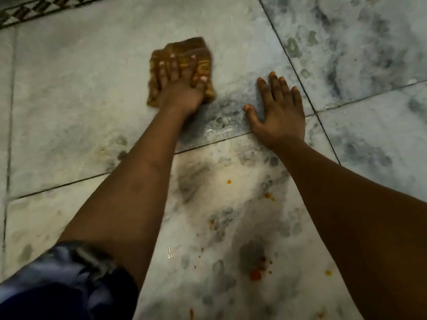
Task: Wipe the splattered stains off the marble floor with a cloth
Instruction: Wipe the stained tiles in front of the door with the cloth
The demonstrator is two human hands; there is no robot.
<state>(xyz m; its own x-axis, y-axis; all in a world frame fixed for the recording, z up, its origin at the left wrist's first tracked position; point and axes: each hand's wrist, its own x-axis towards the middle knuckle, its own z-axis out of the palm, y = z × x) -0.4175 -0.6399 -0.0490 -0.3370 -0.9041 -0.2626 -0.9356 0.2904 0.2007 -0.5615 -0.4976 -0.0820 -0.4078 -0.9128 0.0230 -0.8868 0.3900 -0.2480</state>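
Note:
A folded brown-and-yellow cloth (198,50) lies on the grey marble floor (80,93) at the upper middle. My left hand (180,86) presses down on it with fingers spread over its top. My right hand (279,109) rests flat on the bare floor to the right of the cloth, fingers apart and holding nothing. Orange-red splatter stains (255,274) dot the nearer tile between my forearms, with smaller drops (268,195) further up. The cloth is well beyond these stains.
Dark grout lines (298,75) divide the floor into large tiles. A patterned border strip (34,12) runs along the top left corner. My blue sleeve (60,280) fills the lower left.

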